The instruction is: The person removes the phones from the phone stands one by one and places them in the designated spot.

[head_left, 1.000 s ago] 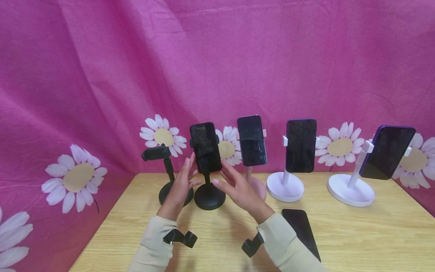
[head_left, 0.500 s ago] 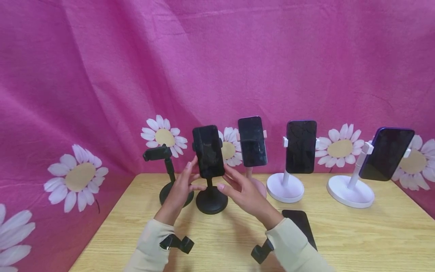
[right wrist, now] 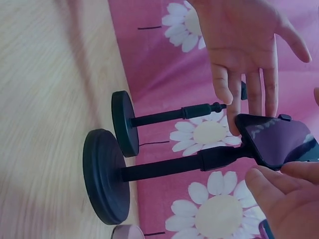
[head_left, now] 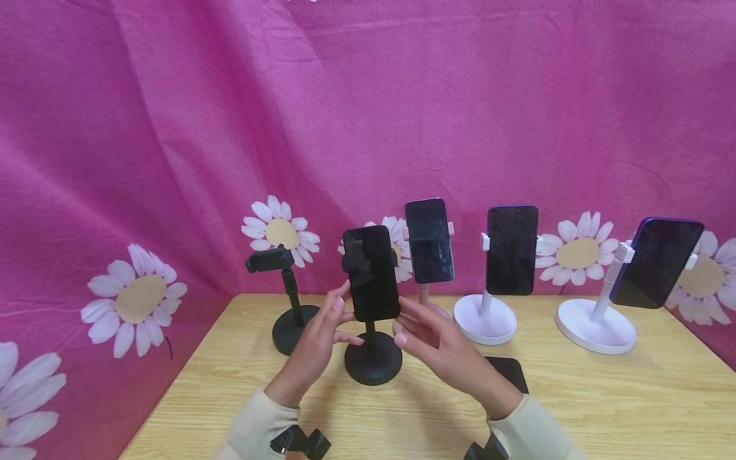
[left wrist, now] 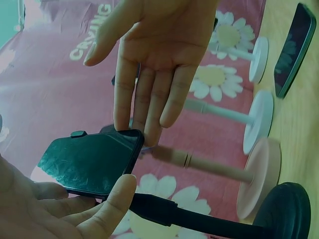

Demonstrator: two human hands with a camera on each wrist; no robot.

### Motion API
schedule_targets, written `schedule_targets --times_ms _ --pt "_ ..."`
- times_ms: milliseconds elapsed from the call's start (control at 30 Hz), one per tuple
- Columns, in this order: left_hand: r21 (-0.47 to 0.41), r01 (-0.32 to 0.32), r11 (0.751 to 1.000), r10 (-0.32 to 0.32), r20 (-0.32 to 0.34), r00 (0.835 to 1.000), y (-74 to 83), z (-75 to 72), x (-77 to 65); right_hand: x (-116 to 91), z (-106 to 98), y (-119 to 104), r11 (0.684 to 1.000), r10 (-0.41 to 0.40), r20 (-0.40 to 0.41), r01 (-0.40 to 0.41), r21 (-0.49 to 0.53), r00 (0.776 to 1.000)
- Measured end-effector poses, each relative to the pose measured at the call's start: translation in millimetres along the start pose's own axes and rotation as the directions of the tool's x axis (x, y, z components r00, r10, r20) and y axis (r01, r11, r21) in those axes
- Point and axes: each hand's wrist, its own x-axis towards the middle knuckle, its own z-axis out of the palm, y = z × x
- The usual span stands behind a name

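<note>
A black phone (head_left: 372, 275) sits upright in the clamp of a black round-based phone stand (head_left: 374, 359), tilted slightly back. My left hand (head_left: 319, 342) touches the phone's lower left edge with extended fingers, its thumb near the stand's stem. On the other side my right hand (head_left: 448, 351) has its straight fingertips at the phone's lower right edge. In the left wrist view the right hand (left wrist: 159, 59) shows its palm, fingers extended against the phone (left wrist: 94, 162). The right wrist view shows the left hand (right wrist: 244, 40) with long straight fingers beside the phone's edge.
Left of the hands stands a second black stand (head_left: 292, 319) with a bare clamp. To the right are a pink stand with a phone (head_left: 430, 239) and two white stands (head_left: 485, 319) with phones. Another phone (head_left: 508, 370) lies flat, partly behind the right forearm. A pink flowered cloth (head_left: 368, 115) hangs behind.
The black stand with its phone has slid toward me and a little to the right, both hands moving with it. The right forearm now covers more of the flat phone.
</note>
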Motion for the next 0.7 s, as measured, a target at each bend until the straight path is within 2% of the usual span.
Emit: schedule_targets --times_ms 100,233,433,633,700 --pt "-0.019 -0.015 1.0 0.015 0.007 1.0 3.8 4.4 -4.6 -9 -2 -5 1.0 0.023 0.015 -0.023 0.02 1.0" --pt "-0.071 -0.048 0.996 0.05 0.031 0.998 10.4 7.9 -10.6 -20 -7 -9 1.0 -0.003 0.031 0.003 -0.004 1.0" --pt "-0.147 -0.083 0.986 0.099 0.103 0.99 16.5 7.6 -19.2 -33 -11 -18 0.997 -0.032 -0.012 0.031 -0.073 0.999" --pt "-0.156 -0.078 0.985 0.104 0.169 0.98 22.2 8.2 -25.1 -40 -13 -30 0.98 0.044 -0.129 -0.068 -0.189 0.991" --pt "-0.15 -0.066 0.987 0.095 0.189 0.977 24.8 8.3 -26.6 -41 -14 -34 0.973 0.084 -0.152 -0.114 -0.2 0.985"
